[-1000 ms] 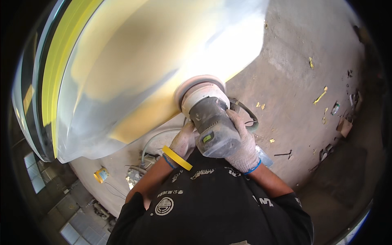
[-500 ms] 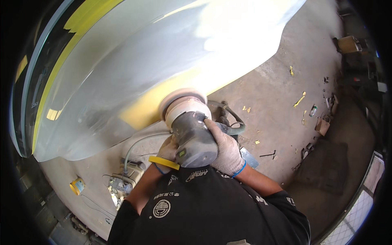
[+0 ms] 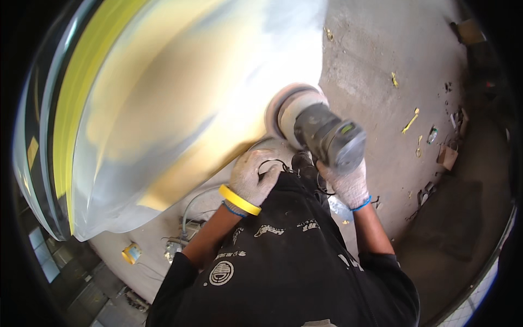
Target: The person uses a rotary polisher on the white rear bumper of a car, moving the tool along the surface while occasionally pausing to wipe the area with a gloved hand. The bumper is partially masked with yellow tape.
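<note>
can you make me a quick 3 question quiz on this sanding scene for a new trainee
1. True or false: the sander has its round pad pressed against the grey car panel.
2. Which hand grips the sander's body: A) left hand, B) right hand, C) neither?
3. Fill in: the left hand wears a ____ wristband over its glove cuff.

Key
1. True. The pad meets the panel's lower right edge.
2. B. The left hand sits apart, below the panel, on a dark cable; whether it grips it is unclear.
3. Yellow.
</note>
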Available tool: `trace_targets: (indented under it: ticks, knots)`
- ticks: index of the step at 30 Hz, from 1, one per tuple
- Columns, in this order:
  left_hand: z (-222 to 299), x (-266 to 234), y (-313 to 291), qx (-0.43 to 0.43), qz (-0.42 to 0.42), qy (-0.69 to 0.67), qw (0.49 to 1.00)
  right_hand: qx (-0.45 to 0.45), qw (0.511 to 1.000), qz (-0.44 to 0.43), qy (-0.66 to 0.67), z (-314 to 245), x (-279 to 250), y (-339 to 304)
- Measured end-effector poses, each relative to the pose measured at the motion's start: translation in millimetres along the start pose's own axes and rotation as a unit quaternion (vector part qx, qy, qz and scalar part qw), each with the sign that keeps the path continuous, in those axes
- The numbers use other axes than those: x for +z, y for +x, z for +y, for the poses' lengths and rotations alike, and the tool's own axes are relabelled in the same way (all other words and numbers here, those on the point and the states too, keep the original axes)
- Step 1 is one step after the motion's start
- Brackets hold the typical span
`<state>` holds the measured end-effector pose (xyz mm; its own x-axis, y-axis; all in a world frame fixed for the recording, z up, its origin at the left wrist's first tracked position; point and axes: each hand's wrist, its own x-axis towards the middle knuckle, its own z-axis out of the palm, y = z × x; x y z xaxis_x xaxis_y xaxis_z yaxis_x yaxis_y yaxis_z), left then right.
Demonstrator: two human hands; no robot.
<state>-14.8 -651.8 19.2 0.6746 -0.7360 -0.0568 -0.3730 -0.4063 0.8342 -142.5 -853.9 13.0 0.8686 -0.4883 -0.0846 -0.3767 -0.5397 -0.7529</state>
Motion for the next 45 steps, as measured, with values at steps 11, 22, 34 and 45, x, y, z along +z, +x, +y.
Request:
trace_targets:
  ticks: [11,22,34,45]
  knots:
    - [-8,-27,14,0.084,0.055,0.202,0.974,0.04,0.987,-0.055,0.148,18,-27,16]
    - [-1,-24,19,0.064,0.05,0.185,0.979,0.055,0.988,-0.093,0.114,6,-28,22]
    - [-7,-24,19,0.102,0.034,0.202,0.973,-0.024,0.999,-0.023,0.017,22,-29,15]
    - [-10,-30,21,0.095,0.011,0.202,0.975,-0.037,0.999,0.006,-0.034,19,-22,25]
